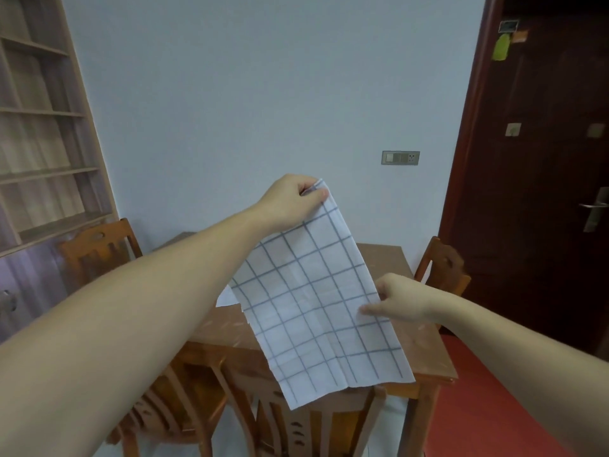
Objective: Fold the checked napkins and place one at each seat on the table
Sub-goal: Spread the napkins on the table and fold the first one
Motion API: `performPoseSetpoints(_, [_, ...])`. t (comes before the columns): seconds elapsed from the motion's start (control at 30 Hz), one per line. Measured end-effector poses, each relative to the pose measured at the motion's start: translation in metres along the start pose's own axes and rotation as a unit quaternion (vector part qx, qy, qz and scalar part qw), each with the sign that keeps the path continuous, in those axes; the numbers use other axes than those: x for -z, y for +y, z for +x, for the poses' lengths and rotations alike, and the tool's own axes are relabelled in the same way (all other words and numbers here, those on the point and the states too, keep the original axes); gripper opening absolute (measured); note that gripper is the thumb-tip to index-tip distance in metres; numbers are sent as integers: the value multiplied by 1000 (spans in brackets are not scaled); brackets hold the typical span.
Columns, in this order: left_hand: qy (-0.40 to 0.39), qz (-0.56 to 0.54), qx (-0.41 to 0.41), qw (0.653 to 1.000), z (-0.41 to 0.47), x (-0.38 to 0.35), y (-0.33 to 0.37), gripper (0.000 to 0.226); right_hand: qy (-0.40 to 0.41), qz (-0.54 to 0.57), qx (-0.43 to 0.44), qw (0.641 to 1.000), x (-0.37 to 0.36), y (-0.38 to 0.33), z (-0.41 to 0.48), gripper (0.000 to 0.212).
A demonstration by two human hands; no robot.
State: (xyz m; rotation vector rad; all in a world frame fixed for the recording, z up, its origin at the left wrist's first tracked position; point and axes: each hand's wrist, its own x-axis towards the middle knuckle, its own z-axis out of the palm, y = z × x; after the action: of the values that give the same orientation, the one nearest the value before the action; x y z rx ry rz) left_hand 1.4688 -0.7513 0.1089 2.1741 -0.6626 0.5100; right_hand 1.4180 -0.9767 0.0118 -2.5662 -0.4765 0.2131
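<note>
Leftmost, a top corner of the checked napkin (316, 301) is pinched in the left hand (293, 199), and its right edge is gripped lower down by the right hand (400, 301), so that the cloth is held in the air above the wooden table (425, 344). Folding is judged barely begun; a second white cloth (225, 296) is glimpsed on the table behind it, but no napkin is seen laid at a chair (443, 268).

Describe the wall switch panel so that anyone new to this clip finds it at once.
Start at the dark red door on the right and move left onto the pale blue wall. The switch panel is a small grey horizontal plate above the wooden table, the only fitting on that wall.
</note>
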Motion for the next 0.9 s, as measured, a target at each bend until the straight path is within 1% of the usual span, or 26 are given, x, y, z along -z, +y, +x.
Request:
performPoseSetpoints(0.03, [-6,-1,-3,1000,0,-4,2,51,14,29,12,999,1,-5,0,19])
performPoseSetpoints(0.1, [-17,2,-16,1000,0,-12,6,48,82,101,41,991,5,-18,0,18])
performPoseSetpoints(0.17, [-20,5,-27,999,1,-18,9,47,140,148,57,977,10,-29,-1,26])
performPoseSetpoints(0.2, [-14,6,-28,999,1,-19,10,47,145,153,57,976,11,-34,-4,33])
performPoseSetpoints(0.27, [10,7,-25,1000,3,-18,8,40,106,124,36,986,6,-33,-10,45])
performPoseSetpoints(0.3, [26,8,-24,999,3,-16,7,36,73,92,9,993,1,-28,-13,46])
performPoseSetpoints(0.37, [58,8,-19,998,4,-12,3,32,12,9,-51,999,-7,-17,-20,41])
performPoseSetpoints(0.43, [81,10,-12,997,4,-10,1,32,-65,-58,-90,992,-14,-12,-28,37])
performPoseSetpoints(0.47, [78,10,-9,997,4,-9,1,32,-98,-70,-98,988,-16,-11,-30,38])
performPoseSetpoints(0.5, [63,6,-8,998,3,-10,1,33,-114,-67,-92,987,-16,-13,-32,36])
performPoseSetpoints(0.53, [43,1,-10,999,3,-12,1,34,-104,-44,-78,990,-14,-16,-33,32])
performPoseSetpoints(0.57, [24,-3,-12,1000,2,-15,2,35,-78,-12,-61,995,-13,-18,-31,24])
performPoseSetpoints(0.6, [11,-7,-14,1000,1,-17,4,36,-35,29,-42,998,-11,-19,-27,21])
performPoseSetpoints(0.63, [5,-12,-15,1000,1,-20,5,37,8,71,-27,997,-8,-23,-22,26])
performPoseSetpoints(0.67, [3,-18,-18,1000,1,-22,6,36,34,104,-19,994,-4,-29,-19,30])
performPoseSetpoints(0.7, [4,-24,-18,1000,1,-25,8,35,39,126,-11,991,-1,-36,-17,31])
performPoseSetpoints(0.8, [16,-67,5,998,-2,-28,10,25,3,191,-15,981,13,-50,-14,34])
performPoseSetpoints(0.9, [38,-118,33,992,-9,-31,6,15,-8,266,-19,964,29,-52,-14,35])
